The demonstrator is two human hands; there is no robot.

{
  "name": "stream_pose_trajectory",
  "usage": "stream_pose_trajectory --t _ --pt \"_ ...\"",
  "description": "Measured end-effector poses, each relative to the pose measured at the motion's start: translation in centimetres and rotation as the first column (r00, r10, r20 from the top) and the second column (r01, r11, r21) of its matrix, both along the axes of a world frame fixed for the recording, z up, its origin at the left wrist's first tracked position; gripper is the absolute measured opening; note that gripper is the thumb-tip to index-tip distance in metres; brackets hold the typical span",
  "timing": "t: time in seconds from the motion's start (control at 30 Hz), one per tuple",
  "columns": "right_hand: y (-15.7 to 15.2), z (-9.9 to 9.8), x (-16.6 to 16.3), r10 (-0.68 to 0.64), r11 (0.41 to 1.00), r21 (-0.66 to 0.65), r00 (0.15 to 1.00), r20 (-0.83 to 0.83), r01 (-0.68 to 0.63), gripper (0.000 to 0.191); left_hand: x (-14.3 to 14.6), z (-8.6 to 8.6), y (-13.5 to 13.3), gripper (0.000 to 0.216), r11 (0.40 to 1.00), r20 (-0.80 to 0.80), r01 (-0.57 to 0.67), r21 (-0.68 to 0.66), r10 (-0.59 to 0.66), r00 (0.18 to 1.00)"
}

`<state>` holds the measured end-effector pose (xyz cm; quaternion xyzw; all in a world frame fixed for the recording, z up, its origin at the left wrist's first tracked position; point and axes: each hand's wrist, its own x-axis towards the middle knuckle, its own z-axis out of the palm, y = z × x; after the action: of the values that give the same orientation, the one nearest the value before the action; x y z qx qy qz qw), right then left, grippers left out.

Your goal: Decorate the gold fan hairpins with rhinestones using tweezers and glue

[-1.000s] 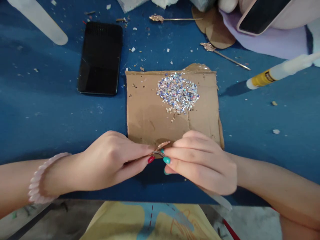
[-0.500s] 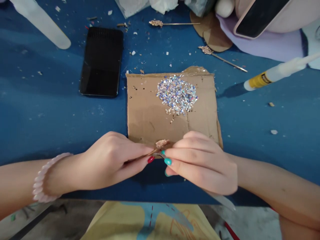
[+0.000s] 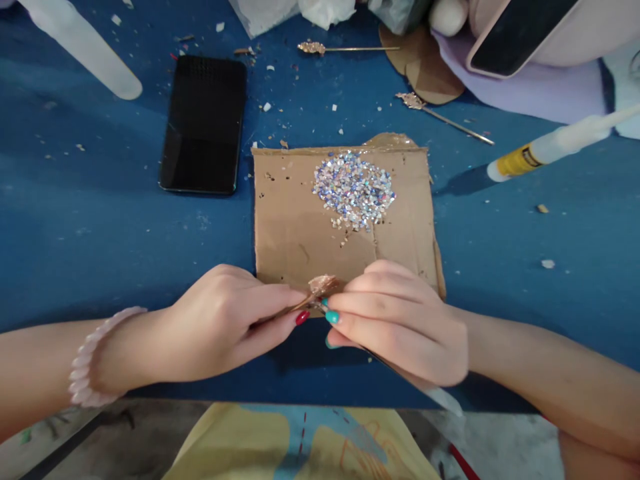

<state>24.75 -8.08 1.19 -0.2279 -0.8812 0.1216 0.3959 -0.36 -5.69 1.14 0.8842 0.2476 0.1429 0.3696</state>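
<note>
My left hand (image 3: pixel 227 325) and my right hand (image 3: pixel 400 320) meet at the near edge of a brown cardboard sheet (image 3: pixel 295 227). Both are closed in a pinch. The left pinches a thin gold stick with a small glittery ornament (image 3: pixel 321 285) at its tip. The right grips a slim tool (image 3: pixel 440 397) whose point touches the ornament and whose pale end sticks out behind the hand. A pile of iridescent sequins (image 3: pixel 355 188) lies on the cardboard's far half.
On the blue table lie a black phone (image 3: pixel 204 124), a glue tube with a yellow label (image 3: pixel 550 148), two more gold ornament sticks (image 3: pixel 345 48) (image 3: pixel 443 117), brown card cutouts (image 3: pixel 430 70), a white blade-shaped object (image 3: pixel 85 50) and scattered crumbs.
The ornament tip has tilted slightly between my fingers and my right hand has shifted a little left. Nothing else on the table has moved.
</note>
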Motion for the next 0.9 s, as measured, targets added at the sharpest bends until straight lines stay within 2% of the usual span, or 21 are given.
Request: stream_pose_trajectory --t 0.13,0.4,0.9 --pt "0.1 0.2 0.2 0.004 1.0 0.007 1.0 0.018 -0.004 0.008 -0.1 0.1 0.0 0.02 1.0 0.012 -0.001 0.009 0.001 1.0" --pt "0.4 0.4 0.7 -0.037 0.999 0.036 0.999 0.022 0.036 0.01 0.0 0.5 0.1 0.023 0.993 0.04 -0.052 0.107 0.048 0.998" --pt "0.5 0.9 1.4 -0.047 0.999 -0.01 0.996 0.075 0.048 0.009 -0.4 0.5 0.0 0.019 0.992 0.059 -0.066 0.106 0.06 0.996"
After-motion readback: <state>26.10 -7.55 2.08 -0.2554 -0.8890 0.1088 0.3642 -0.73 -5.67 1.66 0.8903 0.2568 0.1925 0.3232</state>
